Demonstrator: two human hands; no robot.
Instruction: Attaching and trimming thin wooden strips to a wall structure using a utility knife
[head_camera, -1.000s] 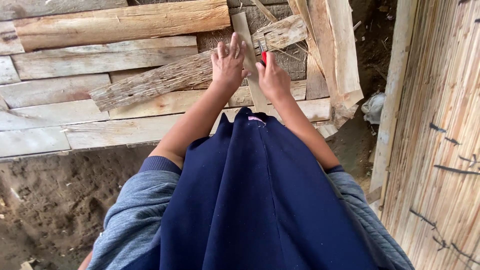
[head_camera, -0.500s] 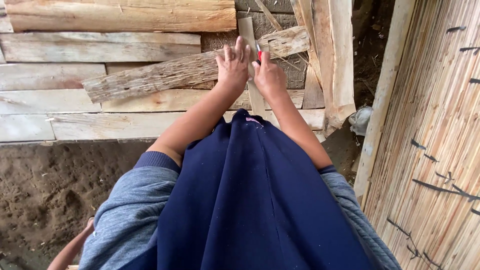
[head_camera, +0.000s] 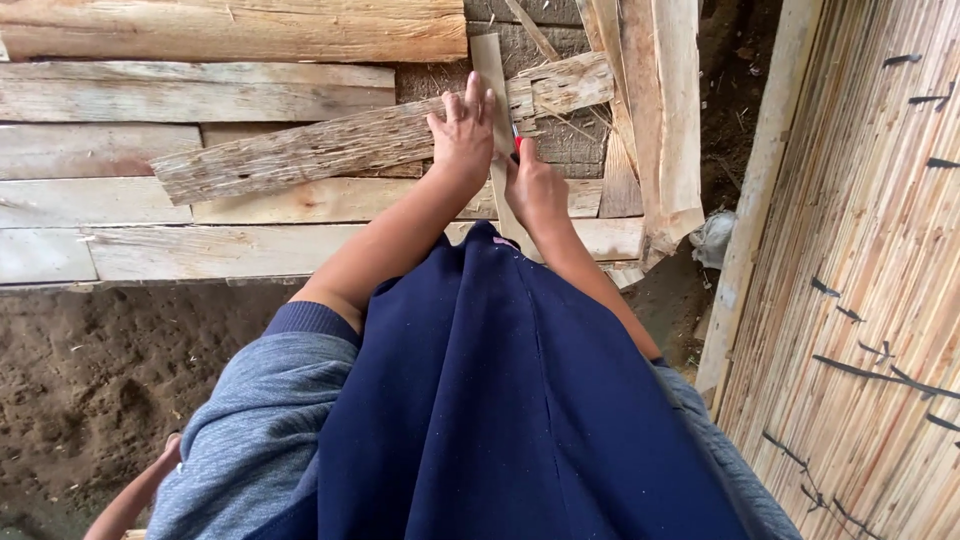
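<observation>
- 2 bare hands work on a stack of rough planks (head_camera: 200, 100).
- Left hand (head_camera: 463, 135) lies flat, fingers spread, pressing on a splintery weathered board (head_camera: 300, 155) that lies slantwise across the planks.
- Right hand (head_camera: 535, 190) is curled around a red-handled tool (head_camera: 517, 143), touching a narrow upright slat (head_camera: 492, 70) just beside the left hand.
- Bamboo wall (head_camera: 870, 250) stands at right.
</observation>
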